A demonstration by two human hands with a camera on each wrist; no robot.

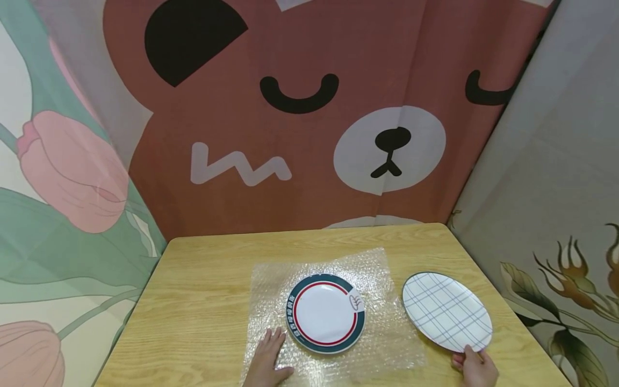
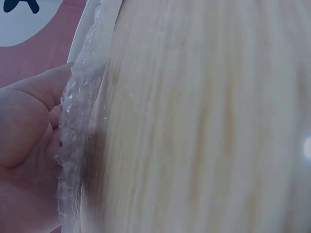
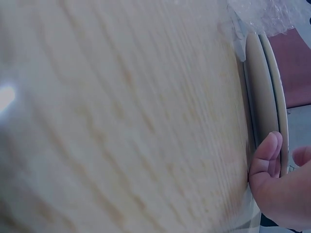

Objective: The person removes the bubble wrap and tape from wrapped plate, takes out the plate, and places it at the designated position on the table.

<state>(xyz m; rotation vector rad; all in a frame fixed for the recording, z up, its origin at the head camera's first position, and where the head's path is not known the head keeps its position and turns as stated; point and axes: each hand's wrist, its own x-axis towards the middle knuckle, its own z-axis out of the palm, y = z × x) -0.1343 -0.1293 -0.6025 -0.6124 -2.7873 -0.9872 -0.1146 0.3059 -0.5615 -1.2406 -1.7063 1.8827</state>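
A round white plate [image 1: 324, 314] with a dark teal rim, a red ring and lettering lies on a sheet of bubble wrap [image 1: 387, 344] in the head view. My left hand [image 1: 265, 359] rests on the wrap beside the plate's near left edge, fingers extended; the wrap [image 2: 73, 145] hides part of this hand [image 2: 29, 131] in the left wrist view. To the right is a white plate with a blue check pattern [image 1: 447, 312]. My right hand [image 1: 476, 368] pinches its near edge, thumb on top and fingers underneath. The right wrist view shows this plate [image 3: 262, 82] edge-on.
A wooden table [image 1: 193, 312] holds everything. Behind it hangs a curtain with a bear [image 1: 367, 199]; floral curtains flank it at the left [image 1: 72, 172] and right [image 1: 570, 215]. The table's right edge runs close by the checked plate.
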